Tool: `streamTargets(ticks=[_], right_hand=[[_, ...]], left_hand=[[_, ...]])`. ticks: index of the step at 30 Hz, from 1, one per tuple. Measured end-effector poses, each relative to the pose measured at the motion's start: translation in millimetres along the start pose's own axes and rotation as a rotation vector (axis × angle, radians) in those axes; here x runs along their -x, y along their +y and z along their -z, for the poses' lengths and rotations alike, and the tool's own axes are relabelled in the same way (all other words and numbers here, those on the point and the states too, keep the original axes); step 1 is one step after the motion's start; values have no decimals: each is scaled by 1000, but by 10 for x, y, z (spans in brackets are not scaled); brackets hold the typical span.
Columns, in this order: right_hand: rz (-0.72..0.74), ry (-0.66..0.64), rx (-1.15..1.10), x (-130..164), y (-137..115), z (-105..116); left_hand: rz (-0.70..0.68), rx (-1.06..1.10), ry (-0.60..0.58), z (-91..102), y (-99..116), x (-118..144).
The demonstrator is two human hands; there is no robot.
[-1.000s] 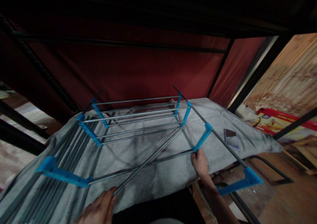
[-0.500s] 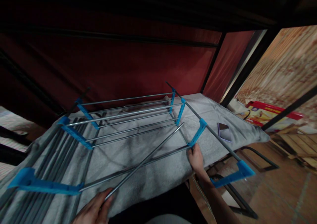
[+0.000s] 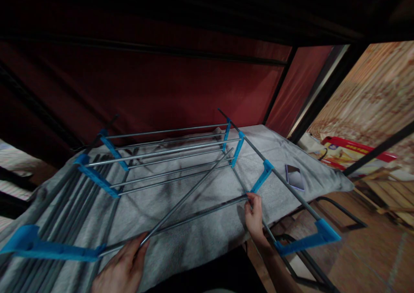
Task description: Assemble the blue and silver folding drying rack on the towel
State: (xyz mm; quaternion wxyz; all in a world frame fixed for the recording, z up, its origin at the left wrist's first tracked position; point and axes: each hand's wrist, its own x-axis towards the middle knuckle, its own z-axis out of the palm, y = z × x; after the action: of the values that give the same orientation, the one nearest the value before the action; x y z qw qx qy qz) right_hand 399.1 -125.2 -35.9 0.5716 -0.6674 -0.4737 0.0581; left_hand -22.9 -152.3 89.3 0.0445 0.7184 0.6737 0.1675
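Hands of one person work on a metal drying rack [image 3: 168, 163] with blue plastic joints, which lies on a bed covered by a grey blanket [image 3: 207, 237]. At about 7 o'clock in the view, the left hand [image 3: 121, 269] pinches the near end of a loose grey rod [image 3: 184, 198] between thumb and fingers. This rod goes diagonally up toward 1 o'clock, above the rack's near rails, and its far end is close to a blue joint [image 3: 238, 148] of the middle section. At about 5 o'clock, the right hand [image 3: 254, 217] is closed on the end of a horizontal rail [image 3: 181, 222], just beside another blue joint [image 3: 262, 176] on the long side bar [image 3: 284, 183]. The fingers are curled around the rail; the thumb I cannot see clearly.

Toward 9 o'clock, a folded wing [image 3: 48, 224] of the rack, with many parallel rails, lies flat on the blanket, and its blue end piece [image 3: 45, 250] is near the left hand. At 3 o'clock, a phone [image 3: 293, 176] lies on the blanket, just beside the side bar but apart from it. Behind the bed, at 12 o'clock, hangs a dark red curtain [image 3: 161, 90]. At 2 o'clock, a red box [image 3: 352, 152] is seen on the floor side, well apart from the hands.
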Motion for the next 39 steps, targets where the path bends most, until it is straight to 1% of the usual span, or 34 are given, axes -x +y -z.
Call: streamTargets(ticks=[2,5,10,14,16,18,20,22,26,30,35,39], right_hand=[[-6,-55,-48,-125,-99,-95],[-43,-95,-138,-369,-176,-275],[-133,-114,-252,-681,-188,-566],[-156,-121,-270,-820,-178,-707],[-159,-86,-264,-904,-169,-746],[-155,-16,-246,-1019,-156,-771],[-151,48,-229,-1163,-145,-789],[-151,77,-227,-1321,-140,-805],[-170,47,-244,-1603,-160,-844],[-150,7,-257,-1781,-181,-888],[-124,-34,-235,-1904,-164,-929],[-104,-75,-222,-1931,-158,-941]], left_hand=[[-20,8,9,-5,39,-59],[-67,8,27,-34,41,-131],[-132,6,47,-73,-41,-227],[-157,-22,59,-39,-94,-318],[-184,-45,72,-2,-112,-379],[-215,-81,102,41,-126,-455],[-252,-114,126,85,-136,-548],[-280,-133,135,122,-143,-651],[-319,-174,151,166,-147,-841],[-324,-225,206,191,-117,-962],[-316,-237,238,215,-85,-1083],[-337,-227,207,239,-55,-1236]])
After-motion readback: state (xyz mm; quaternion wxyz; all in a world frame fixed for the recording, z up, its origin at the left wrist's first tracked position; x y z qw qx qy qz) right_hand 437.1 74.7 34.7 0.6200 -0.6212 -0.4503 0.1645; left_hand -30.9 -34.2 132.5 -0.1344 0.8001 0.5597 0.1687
